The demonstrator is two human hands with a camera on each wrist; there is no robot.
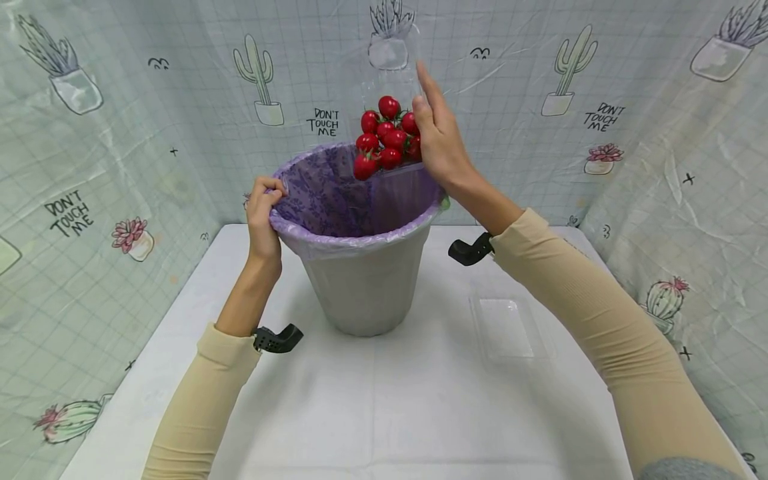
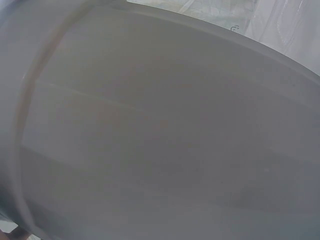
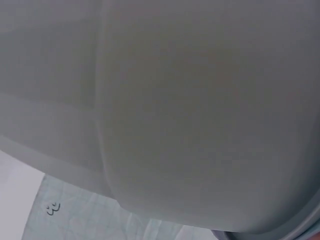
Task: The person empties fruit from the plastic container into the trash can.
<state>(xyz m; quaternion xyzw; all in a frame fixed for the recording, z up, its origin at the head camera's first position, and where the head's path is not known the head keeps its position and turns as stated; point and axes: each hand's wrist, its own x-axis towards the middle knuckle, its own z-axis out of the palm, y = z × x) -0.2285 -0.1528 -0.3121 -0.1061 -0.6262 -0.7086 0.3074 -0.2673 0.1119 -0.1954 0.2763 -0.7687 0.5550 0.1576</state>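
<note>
A pale grey trash bin (image 1: 367, 290) stands upright on the white table, lined with a purple patterned bag (image 1: 324, 193) folded over its rim. My left hand (image 1: 262, 217) grips the rim on the left side, fingers curled over the edge. Above the bin's right rear rim, my right hand (image 1: 443, 143) holds a clear plastic container (image 1: 397, 85) by its side, steeply tilted. Red cherry tomatoes (image 1: 390, 139) with green stems lie bunched at its lower end. Both wrist views are mostly filled by the bin's grey wall (image 2: 165, 120), so neither hand's grip shows there.
A clear, flat rectangular plastic lid (image 1: 507, 328) lies on the table (image 1: 372, 407) to the right of the bin. Behind and at both sides hangs a grid-patterned plastic sheet (image 1: 198, 120) printed with cacti. Something light green (image 1: 445, 203) sticks out by the bin's right rim.
</note>
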